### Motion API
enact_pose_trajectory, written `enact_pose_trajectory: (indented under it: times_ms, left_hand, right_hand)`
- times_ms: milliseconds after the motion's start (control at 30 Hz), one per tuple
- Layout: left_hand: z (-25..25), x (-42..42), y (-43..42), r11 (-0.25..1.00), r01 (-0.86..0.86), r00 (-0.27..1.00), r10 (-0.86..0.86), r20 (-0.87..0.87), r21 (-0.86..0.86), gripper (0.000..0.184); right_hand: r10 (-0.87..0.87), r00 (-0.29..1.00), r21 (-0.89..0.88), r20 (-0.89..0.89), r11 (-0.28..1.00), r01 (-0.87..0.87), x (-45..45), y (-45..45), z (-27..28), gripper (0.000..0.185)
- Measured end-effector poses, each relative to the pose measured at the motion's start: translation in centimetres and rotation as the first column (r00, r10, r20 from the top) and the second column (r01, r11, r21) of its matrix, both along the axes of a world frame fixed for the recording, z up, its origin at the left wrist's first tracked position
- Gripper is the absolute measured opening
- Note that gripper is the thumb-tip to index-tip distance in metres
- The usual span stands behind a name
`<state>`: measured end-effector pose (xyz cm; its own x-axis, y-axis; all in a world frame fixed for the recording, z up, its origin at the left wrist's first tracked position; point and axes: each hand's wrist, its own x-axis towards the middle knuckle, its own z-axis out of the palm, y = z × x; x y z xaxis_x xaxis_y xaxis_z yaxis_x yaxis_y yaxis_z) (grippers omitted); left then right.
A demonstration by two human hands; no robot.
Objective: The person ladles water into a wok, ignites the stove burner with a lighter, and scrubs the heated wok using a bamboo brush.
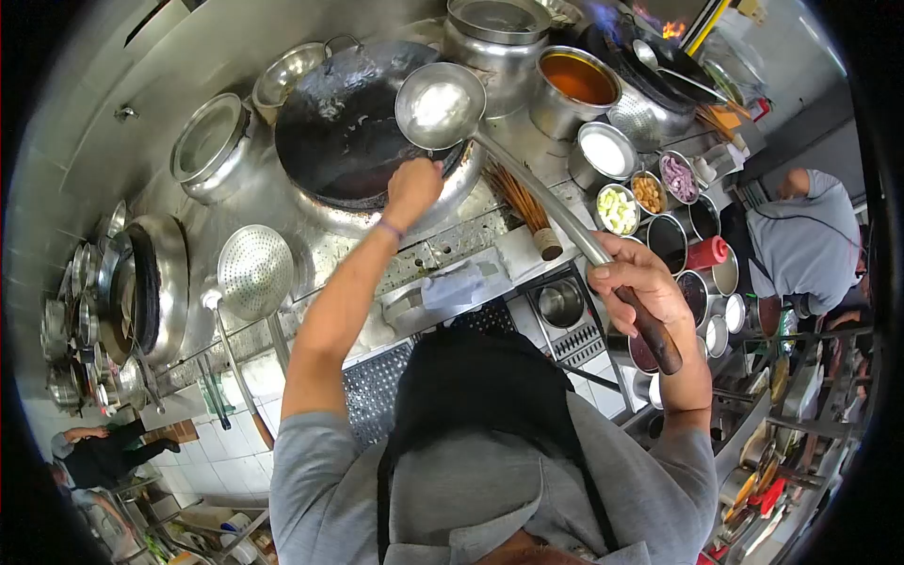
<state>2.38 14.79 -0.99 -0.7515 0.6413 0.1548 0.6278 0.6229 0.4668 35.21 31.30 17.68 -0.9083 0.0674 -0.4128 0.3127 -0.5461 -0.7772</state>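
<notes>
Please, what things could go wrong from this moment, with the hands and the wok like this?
The left hand is right at the rim of the wok, bare, so it might get burned if the metal is hot.

The right hand holds the ladle far back on its long handle, so the bowl could tip or swing near the left hand.

Flames show at the farther wok; the spoon lying across it may become hot.

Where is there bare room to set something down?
The steel counter looks bare between the lidded pot, large wok and perforated skimmer. It's crowded at right, around the chopped purple onion and red bottle.
</notes>
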Motion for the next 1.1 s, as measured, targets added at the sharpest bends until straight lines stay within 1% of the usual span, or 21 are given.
enact_pose_trajectory:
  times_ms: [33,67,100,167,267,333,367,400,500,533,633,667,733,767,800,900,933,1000,1033,1067,1100]
  left_hand:
    - [0.4,2.1,-0.8,0.988,-0.074,0.991,0.088,-0.102,0.135,0.024]
    - [-1.7,1.8,-2.1,0.925,0.05,0.99,0.003,-0.14,0.376,0.014]
    - [-1.8,1.9,-3.3,0.881,0.077,0.986,0.001,-0.165,0.467,0.012]
    - [-2.7,3.0,-5.2,0.766,0.107,0.983,0.013,-0.181,0.634,0.01]
    - [-3.0,1.6,-4.9,0.835,0.166,0.961,-0.017,-0.278,0.524,0.015]
    - [-1.3,1.5,-3.8,0.984,0.057,0.986,-0.029,-0.161,0.168,0.023]
    - [0.0,1.5,-3.0,0.999,0.017,0.995,-0.02,-0.101,-0.031,0.027]
    - [1.1,1.3,-2.1,0.991,0.036,0.995,-0.048,-0.087,-0.132,0.039]
    - [-0.4,-0.3,0.1,0.95,0.129,0.958,-0.193,-0.212,-0.283,0.04]
    - [-0.5,0.4,0.7,0.927,0.059,0.964,-0.15,-0.22,-0.372,0.037]
    - [0.0,2.7,-0.2,0.997,-0.067,0.986,0.061,-0.156,-0.034,0.033]
    - [-1.8,2.1,-1.2,0.992,-0.027,0.973,0.054,-0.222,0.122,0.024]
    - [-2.1,0.8,-2.8,0.899,0.092,0.995,-0.069,-0.068,0.427,0.018]
    - [-2.7,1.2,-4.0,0.817,0.101,0.991,-0.132,0.014,0.568,0.016]
    - [-2.4,1.5,-4.6,0.792,0.085,0.986,-0.154,0.064,0.604,0.014]
    - [-2.9,1.9,-5.7,0.765,0.045,0.997,-0.076,0.02,0.642,0.015]
    - [-2.7,1.8,-5.5,0.842,0.074,0.995,-0.025,-0.098,0.534,0.019]
    - [-0.8,1.8,-4.5,0.975,0.037,0.999,-0.029,-0.039,0.219,0.025]
    - [0.3,1.8,-3.8,0.999,0.019,1.0,-0.019,-0.008,0.05,0.028]
    - [0.8,1.3,-3.0,0.996,0.042,0.999,-0.044,-0.028,-0.081,0.032]
    - [0.9,0.9,-2.2,0.991,0.014,1.0,-0.017,-0.022,-0.13,0.031]
  right_hand:
    - [0.018,1.0,0.007,0.003,1.0,-0.018,0.0,0.1,0.0,0.053]
    - [0.028,1.0,0.013,0.004,1.0,-0.028,0.1,0.2,-0.1,0.054]
    - [0.03,0.999,0.015,0.011,0.999,-0.031,0.5,0.3,-0.2,0.055]
    - [0.055,0.998,0.008,-0.004,0.998,-0.055,0.8,0.2,0.0,0.048]
    - [0.055,0.998,0.048,0.016,0.997,-0.056,0.9,0.2,0.2,0.049]
    - [0.067,0.998,0.082,0.002,0.994,-0.067,0.8,-0.2,0.4,0.051]
    - [0.072,0.997,0.088,0.007,0.993,-0.072,0.7,-0.4,0.4,0.052]
    - [0.073,0.997,0.095,0.007,0.993,-0.073,0.7,-0.5,0.4,0.053]
    - [0.073,0.997,0.076,0.007,0.994,-0.074,0.5,-0.9,0.6,0.054]
    - [0.074,0.997,0.062,0.007,0.995,-0.074,0.4,-1.0,0.6,0.053]
    - [0.049,0.999,0.056,0.023,0.997,-0.05,0.6,-1.3,0.4,0.054]
    - [0.057,0.998,0.078,0.022,0.995,-0.058,0.5,-1.2,0.3,0.055]
    - [0.067,0.997,0.114,0.042,0.991,-0.072,0.9,-1.2,0.2,0.057]
    - [0.059,0.998,0.066,0.026,0.996,-0.06,0.8,-1.2,0.1,0.059]
    - [0.064,0.998,0.072,0.017,0.995,-0.065,0.8,-1.1,-0.3,0.059]
    - [0.077,0.997,0.08,0.012,0.994,-0.078,0.6,-1.0,-0.3,0.059]
    - [0.074,0.997,0.077,0.019,0.994,-0.075,0.7,-1.0,-0.3,0.06]
    - [0.079,0.997,0.066,0.006,0.995,-0.079,0.9,-0.9,-0.6,0.059]
    - [0.086,0.996,0.063,0.002,0.994,-0.086,0.9,-0.8,-0.7,0.059]
    - [0.089,0.996,0.065,0.007,0.994,-0.09,1.0,-0.8,-0.8,0.058]
    - [0.089,0.996,0.068,0.008,0.994,-0.089,1.0,-0.8,-0.8,0.058]
